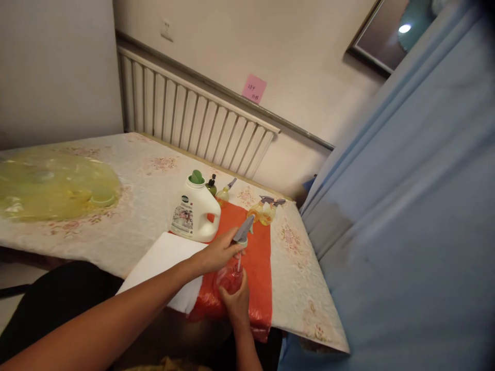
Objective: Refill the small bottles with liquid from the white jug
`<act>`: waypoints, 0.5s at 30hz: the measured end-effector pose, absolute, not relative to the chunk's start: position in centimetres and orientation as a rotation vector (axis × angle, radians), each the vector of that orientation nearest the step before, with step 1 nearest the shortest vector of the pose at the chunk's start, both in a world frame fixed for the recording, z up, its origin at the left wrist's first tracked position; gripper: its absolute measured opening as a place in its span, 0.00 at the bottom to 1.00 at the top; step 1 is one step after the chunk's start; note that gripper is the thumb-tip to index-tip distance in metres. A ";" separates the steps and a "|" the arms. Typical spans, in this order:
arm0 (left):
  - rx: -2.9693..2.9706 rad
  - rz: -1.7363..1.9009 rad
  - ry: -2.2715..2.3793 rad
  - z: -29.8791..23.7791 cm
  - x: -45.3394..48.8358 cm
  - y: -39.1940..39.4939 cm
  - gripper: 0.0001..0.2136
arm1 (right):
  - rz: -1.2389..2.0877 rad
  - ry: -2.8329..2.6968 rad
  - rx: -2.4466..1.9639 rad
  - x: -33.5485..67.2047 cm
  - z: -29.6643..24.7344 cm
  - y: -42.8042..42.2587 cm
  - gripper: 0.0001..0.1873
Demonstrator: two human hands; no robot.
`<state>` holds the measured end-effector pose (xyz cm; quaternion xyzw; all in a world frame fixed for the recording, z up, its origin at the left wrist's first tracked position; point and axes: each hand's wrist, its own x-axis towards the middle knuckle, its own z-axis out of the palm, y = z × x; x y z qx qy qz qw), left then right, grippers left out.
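Note:
My left hand (220, 253) is closed around the neck of a grey trigger sprayer head (243, 230). That head sits on top of a small clear spray bottle (229, 279). My right hand (236, 304) grips the bottle from below, at the near edge of the table. The bottle stands over a red plastic sheet (257, 263). A white detergent jug (194, 212) with a green cap stands just beyond my left hand.
Small yellow spray bottles (264, 210) and a dark pump bottle (211, 185) stand behind the jug. A white cloth (164, 257) lies left of the red sheet. A yellow plastic cover (54, 183) lies at far left. Blue curtain (406, 216) hangs right; a radiator (193, 123) behind.

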<state>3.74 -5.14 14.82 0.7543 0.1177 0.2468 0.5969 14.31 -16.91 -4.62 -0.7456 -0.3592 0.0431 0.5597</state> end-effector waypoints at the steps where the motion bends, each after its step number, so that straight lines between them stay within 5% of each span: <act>1: 1.772 0.566 0.277 14.9 3.8 -5.1 0.11 | 0.112 -0.837 -1.758 14.3 -4.6 -16.9 0.42; 15: 1.795 0.603 0.276 14.2 3.6 -5.3 0.07 | 0.121 -0.848 -1.781 14.5 -5.1 -16.9 0.43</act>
